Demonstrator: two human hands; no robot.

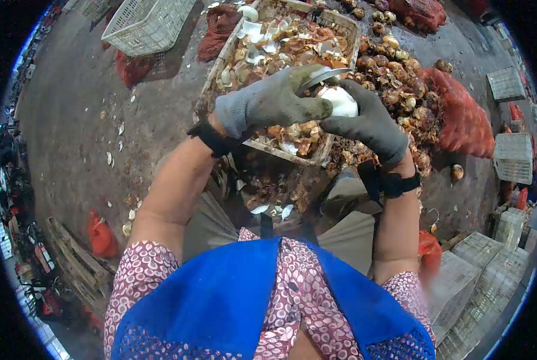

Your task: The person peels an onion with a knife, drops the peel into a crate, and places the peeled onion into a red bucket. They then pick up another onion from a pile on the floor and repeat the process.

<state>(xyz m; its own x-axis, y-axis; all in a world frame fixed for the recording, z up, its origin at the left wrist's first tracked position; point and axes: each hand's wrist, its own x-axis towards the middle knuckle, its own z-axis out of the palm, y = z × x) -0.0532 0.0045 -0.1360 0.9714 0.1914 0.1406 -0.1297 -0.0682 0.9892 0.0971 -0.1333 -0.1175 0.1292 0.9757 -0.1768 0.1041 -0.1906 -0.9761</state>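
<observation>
Both hands wear grey gloves and meet above a crate. My left hand (271, 103) is closed around a knife, whose blade (327, 74) sticks out over a peeled white onion (342, 102). Its thumb rests against the onion. My right hand (370, 123) cups the onion from the right and below. Under the hands stands a plastic crate (292, 154) filled with brown and white onion skins.
A heap of unpeeled brown onions (397, 78) lies right of the crate, next to red mesh sacks (463, 117). An empty white basket (148, 24) sits at the far left. Stacked white crates (481, 273) stand near right. A wooden pallet (76, 264) lies near left. Peelings litter the concrete floor.
</observation>
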